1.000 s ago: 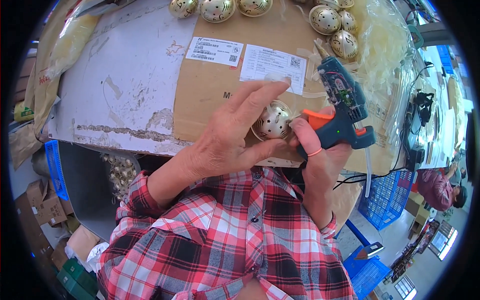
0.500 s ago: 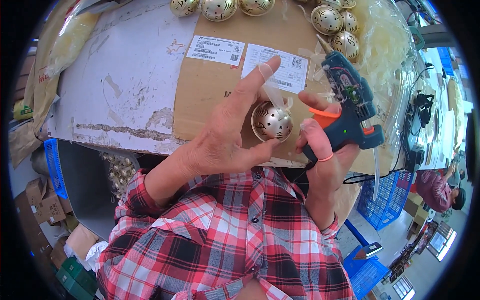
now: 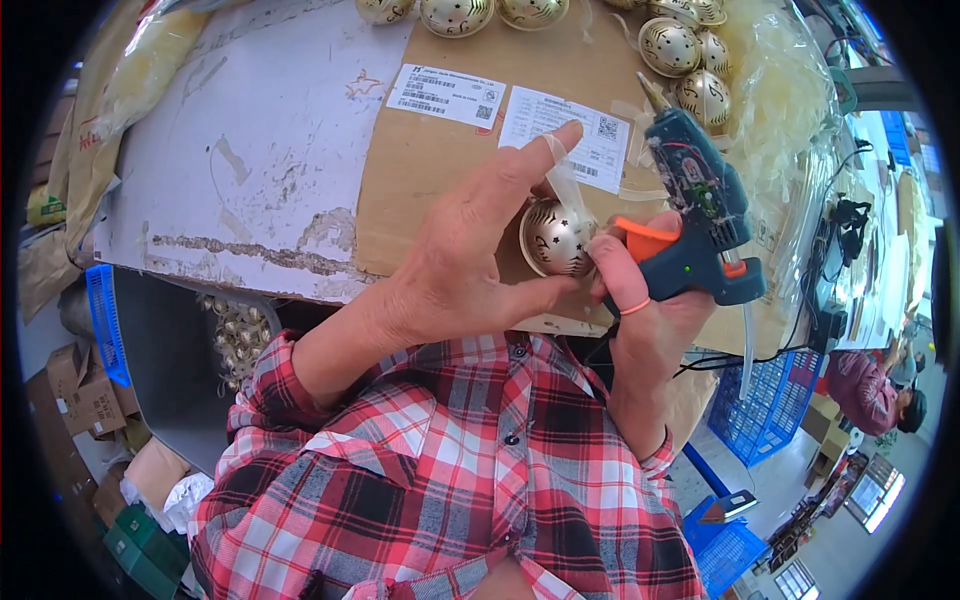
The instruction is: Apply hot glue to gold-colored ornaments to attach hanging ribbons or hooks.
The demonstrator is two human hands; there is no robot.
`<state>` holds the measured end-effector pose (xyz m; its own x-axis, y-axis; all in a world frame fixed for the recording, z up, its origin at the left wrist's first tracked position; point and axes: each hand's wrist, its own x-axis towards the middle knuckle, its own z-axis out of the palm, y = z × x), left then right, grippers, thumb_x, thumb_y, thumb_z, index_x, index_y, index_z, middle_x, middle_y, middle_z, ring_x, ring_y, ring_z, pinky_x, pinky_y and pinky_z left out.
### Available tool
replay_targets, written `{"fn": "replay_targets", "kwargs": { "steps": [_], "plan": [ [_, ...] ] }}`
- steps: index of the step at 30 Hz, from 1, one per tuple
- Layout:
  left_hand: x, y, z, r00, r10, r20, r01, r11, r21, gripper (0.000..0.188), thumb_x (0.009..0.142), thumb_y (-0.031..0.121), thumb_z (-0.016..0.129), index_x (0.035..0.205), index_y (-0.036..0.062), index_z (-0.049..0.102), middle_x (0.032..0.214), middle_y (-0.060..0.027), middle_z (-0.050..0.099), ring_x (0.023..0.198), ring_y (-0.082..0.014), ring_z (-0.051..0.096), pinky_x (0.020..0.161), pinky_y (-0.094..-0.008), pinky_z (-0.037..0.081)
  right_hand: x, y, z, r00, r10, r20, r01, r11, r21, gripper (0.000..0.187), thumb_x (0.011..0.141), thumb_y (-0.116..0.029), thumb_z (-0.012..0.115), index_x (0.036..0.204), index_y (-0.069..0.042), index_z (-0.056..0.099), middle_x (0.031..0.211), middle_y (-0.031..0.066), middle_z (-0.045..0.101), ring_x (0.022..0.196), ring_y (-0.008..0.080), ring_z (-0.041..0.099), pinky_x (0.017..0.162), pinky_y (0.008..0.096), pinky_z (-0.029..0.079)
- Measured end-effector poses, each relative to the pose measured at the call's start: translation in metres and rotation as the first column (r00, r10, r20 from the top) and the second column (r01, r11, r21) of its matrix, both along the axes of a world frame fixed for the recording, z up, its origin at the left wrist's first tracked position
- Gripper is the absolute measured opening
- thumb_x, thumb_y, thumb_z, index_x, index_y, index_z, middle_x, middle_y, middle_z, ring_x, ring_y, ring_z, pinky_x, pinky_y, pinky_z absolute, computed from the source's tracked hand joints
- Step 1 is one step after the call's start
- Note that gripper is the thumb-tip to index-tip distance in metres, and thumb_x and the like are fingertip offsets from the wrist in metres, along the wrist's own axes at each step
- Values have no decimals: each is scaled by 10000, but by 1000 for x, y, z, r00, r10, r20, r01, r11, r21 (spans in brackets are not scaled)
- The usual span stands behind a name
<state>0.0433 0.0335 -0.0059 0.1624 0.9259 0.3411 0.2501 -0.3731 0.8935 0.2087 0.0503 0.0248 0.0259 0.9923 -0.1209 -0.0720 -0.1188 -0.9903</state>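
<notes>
A gold ball ornament (image 3: 550, 245) with star-shaped cutouts and dark markings sits between my hands, just above the cardboard. My left hand (image 3: 455, 250) curves around its left side, thumb at its lower edge. A pale sheer ribbon (image 3: 568, 188) runs from the ornament's top and loops over my raised left index finger. My right hand (image 3: 650, 325) grips a dark teal glue gun (image 3: 700, 185) with an orange trigger, its nozzle pointing up and away from the ornament. The right thumb and fingertips meet the ornament's right side, covering part of it.
Several more gold ornaments (image 3: 670, 47) lie along the far edge of the cardboard sheet (image 3: 400, 190). Pale ribbons in clear plastic (image 3: 770, 110) are heaped at the far right. A grey bin (image 3: 180, 370) holds ornaments at lower left; a blue crate (image 3: 765, 410) stands at right.
My right hand has come left with the glue gun, and its thumb and fingertips now reach the ornament's ribbon side. My left hand keeps its hold, ribbon still looped over the index finger.
</notes>
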Motion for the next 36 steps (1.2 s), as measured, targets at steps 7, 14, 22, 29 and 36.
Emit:
{"fn": "replay_targets", "kwargs": {
  "steps": [7,14,22,29,36],
  "plan": [
    [7,-1,-11,980,-24,197,38,997,-64,1043,688,-42,815,1496,-36,155,1500,-211,312,1127,-231,561,937,-363,497,0,4,-2,979,24,203,-47,993,112,315,747,42,742,1006,21,565,770,69,641,552,99,579,491,212,446],
    [-10,3,-3,936,-32,351,97,981,-169,1049,695,-13,826,1502,-11,154,1533,-205,241,1104,-225,573,919,-362,508,16,-24,5,1000,20,12,-19,998,-52,285,846,-91,659,1089,24,563,930,158,629,524,123,557,452,236,420],
    [-12,4,-2,970,-18,242,36,997,-71,1064,674,7,846,1497,-3,172,1515,-188,294,1083,-198,578,912,-334,506,53,-45,7,978,205,29,-202,976,-77,345,826,-147,604,1086,80,594,858,198,654,494,152,543,468,247,426],
    [-12,4,0,979,-4,203,35,988,-149,1116,653,26,865,1511,5,152,1287,-108,501,1020,-154,569,901,-307,494,49,-47,5,973,229,33,-223,967,-126,339,850,-115,584,1131,75,582,844,174,659,502,138,545,481,246,435],
    [-10,4,-1,977,45,210,-23,994,-109,1105,613,-38,829,1525,118,224,930,-48,536,857,-126,570,789,-258,497,52,-46,4,972,229,43,-222,966,-131,364,867,-163,620,1144,70,577,816,146,648,504,126,546,479,243,431]
  ]
}}
